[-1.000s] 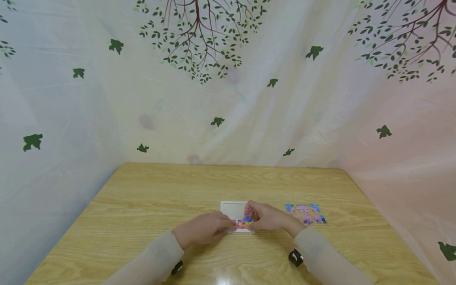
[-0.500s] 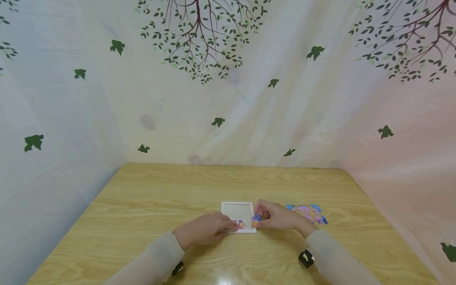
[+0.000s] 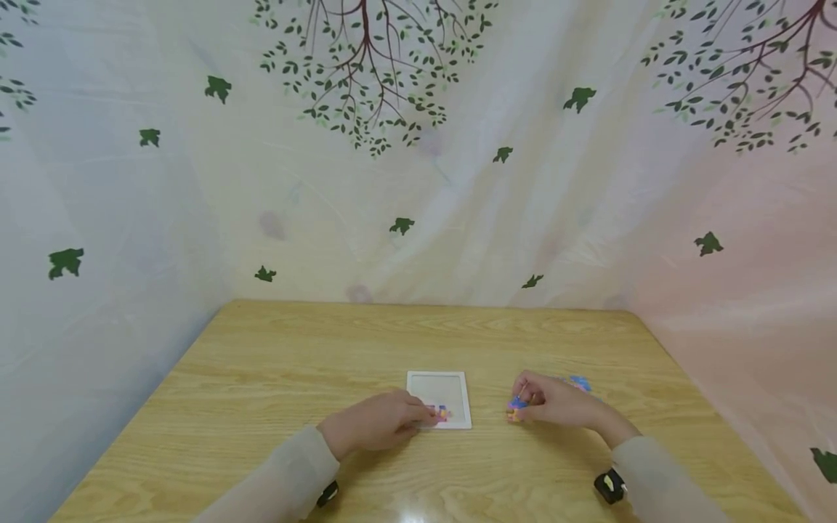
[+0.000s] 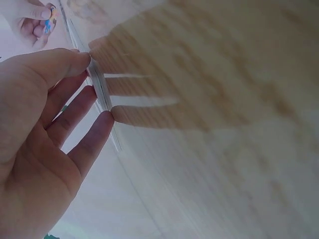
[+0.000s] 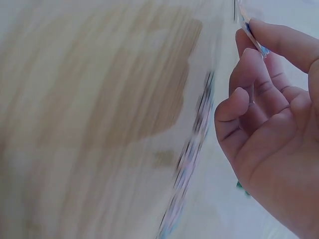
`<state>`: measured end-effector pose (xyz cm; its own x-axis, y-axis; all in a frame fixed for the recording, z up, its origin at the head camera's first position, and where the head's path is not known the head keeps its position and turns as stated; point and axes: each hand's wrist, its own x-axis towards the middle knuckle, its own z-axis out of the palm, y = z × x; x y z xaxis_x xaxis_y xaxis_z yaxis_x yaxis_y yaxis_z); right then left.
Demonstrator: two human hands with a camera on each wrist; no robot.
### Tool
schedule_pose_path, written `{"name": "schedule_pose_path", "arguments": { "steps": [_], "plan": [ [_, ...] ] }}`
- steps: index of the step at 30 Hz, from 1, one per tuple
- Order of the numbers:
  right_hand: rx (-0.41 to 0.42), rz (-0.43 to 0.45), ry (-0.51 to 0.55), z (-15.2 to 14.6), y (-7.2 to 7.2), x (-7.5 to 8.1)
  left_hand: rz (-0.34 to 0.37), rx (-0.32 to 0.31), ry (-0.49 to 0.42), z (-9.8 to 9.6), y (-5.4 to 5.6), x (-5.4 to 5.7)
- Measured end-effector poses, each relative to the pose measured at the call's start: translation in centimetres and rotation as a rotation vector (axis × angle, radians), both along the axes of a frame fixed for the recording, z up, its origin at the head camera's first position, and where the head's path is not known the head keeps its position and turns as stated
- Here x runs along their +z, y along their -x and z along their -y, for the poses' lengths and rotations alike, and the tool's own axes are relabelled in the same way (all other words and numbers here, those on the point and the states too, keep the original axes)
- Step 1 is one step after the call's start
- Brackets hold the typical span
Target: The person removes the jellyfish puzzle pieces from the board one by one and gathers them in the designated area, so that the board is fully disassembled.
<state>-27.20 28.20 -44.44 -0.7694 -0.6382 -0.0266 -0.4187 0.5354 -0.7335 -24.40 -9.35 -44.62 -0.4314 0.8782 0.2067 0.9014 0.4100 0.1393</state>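
A small white puzzle tray lies on the table, with a few pink and yellow puzzle pieces in its near part. My left hand holds the tray at its near left corner; in the left wrist view, thumb and fingertips meet the tray's thin edge. Right of the tray, my right hand pinches a blue and orange puzzle piece between thumb and fingers. The right wrist view shows this thin piece edge-on, with the other fingers curled.
More puzzle pieces in blue and pink lie behind my right hand, mostly hidden by it. The wooden table reaches back to a pale curtain printed with leaves and branches.
My right hand has moved right, out of the tray and off toward the loose pieces, still pinching the blue and orange piece. The left hand has stayed at the tray's corner.
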Motion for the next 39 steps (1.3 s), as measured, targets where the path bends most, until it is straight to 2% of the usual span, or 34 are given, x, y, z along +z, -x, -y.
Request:
{"name": "schedule_pose_path", "arguments": {
  "steps": [12, 23, 26, 31, 39],
  "plan": [
    [-0.102, 0.066, 0.036, -6.2, -2.0, 0.3, -0.013, -0.007, -0.007, 0.0, -0.1, 0.1],
    [-0.029, 0.116, 0.145, -11.0, -3.1, -0.3, -0.013, -0.006, -0.002, 0.0, -0.1, 0.2],
    [-0.005, 0.098, 0.163, -11.7, -3.1, -0.6, -0.021, -0.013, -0.011, 0.0, 0.0, 0.1],
    [-0.057, 0.076, 0.099, -12.1, -3.4, -0.8, -0.02, -0.014, -0.017, 0.0, 0.0, 0.0],
    [-0.124, 0.16, 0.061, -12.2, -3.2, -0.6, -0.016, -0.019, -0.014, -0.1, 0.2, -0.2]
  ]
}}
